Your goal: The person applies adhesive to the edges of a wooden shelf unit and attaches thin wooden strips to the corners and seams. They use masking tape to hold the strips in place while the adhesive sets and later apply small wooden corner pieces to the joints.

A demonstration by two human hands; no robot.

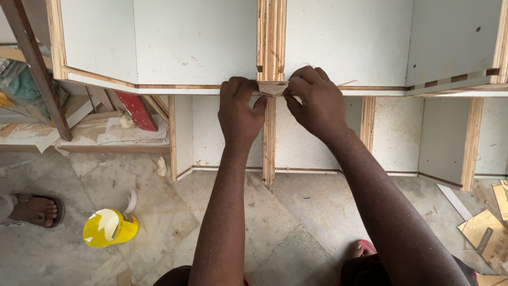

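A white laminated plywood cabinet (190, 42) stands in front of me, with a bare upright plywood divider (271, 37) in its middle. A small tan strip (273, 88) lies on the shelf's front edge, right under that divider. My left hand (239, 111) pinches the strip's left end with curled fingers. My right hand (313, 100) pinches its right end. Both hands press against the shelf edge, and fine dust covers both forearms.
A yellow tub (110, 228) lies on its side on the stone floor at the left, next to another person's sandalled foot (37, 209). Wood offcuts (487, 233) lie at the right. A red piece (137, 110) and scraps sit under the left shelf. My toes (361, 249) show below.
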